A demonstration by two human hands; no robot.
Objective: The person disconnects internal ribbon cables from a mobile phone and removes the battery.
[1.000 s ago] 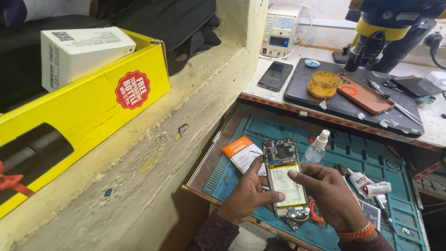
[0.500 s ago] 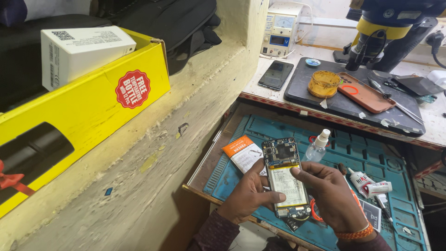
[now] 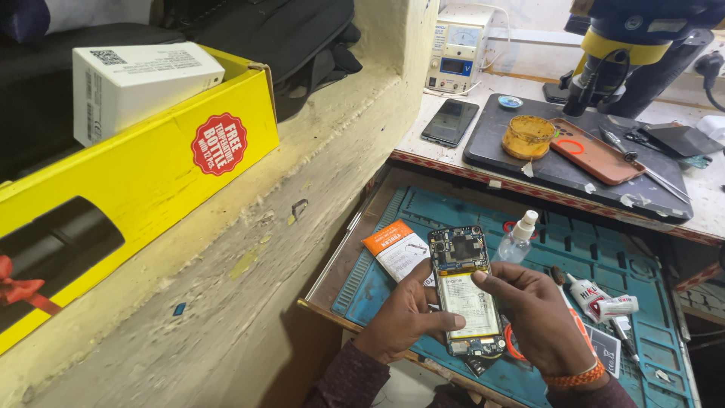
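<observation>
Though backless, opened phone (image 3: 466, 291) between both hands' fingers (image 3: 451, 320).

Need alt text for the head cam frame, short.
Two hands hold an opened phone, battery and circuit board exposed, over a teal work mat: left hand grips its side, right hand touches the battery. A small spray bottle stands beside it; a yellow box sits on the ledge at left.
</observation>
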